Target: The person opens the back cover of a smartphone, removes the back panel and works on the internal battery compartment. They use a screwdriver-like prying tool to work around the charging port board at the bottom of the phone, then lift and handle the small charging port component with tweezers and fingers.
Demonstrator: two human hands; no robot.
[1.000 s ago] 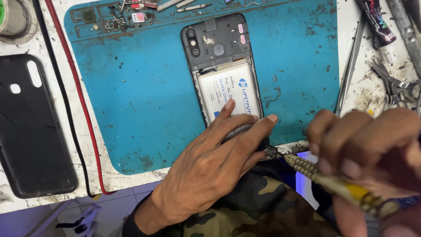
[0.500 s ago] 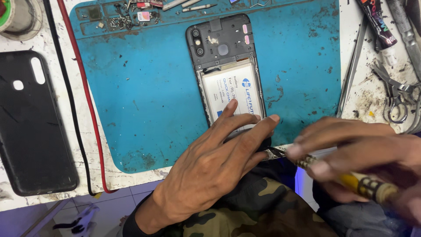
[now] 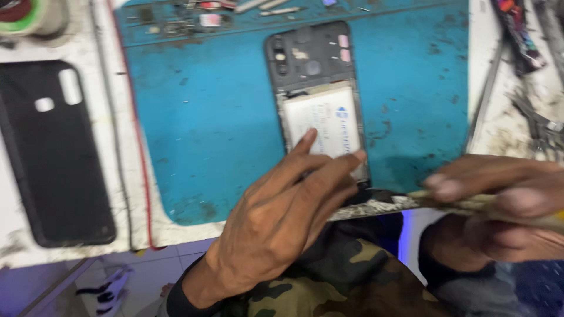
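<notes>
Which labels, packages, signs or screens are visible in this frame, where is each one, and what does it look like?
Battery label: white rectangle with a small blue mark, inside the opened phone on the blue mat, partly under the left hand fingertips.
Pink stickers: two small tabs at the phone's top right corner.
No packages, signs or lit screens clearly in view.

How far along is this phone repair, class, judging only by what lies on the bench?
Done: the black back cover lies off to the side, and the opened phone shows its battery. In hand: the left hand steadies the phone's lower end while the right hand brings a screwdriver to it. Left: battery and board remain in place.
</notes>
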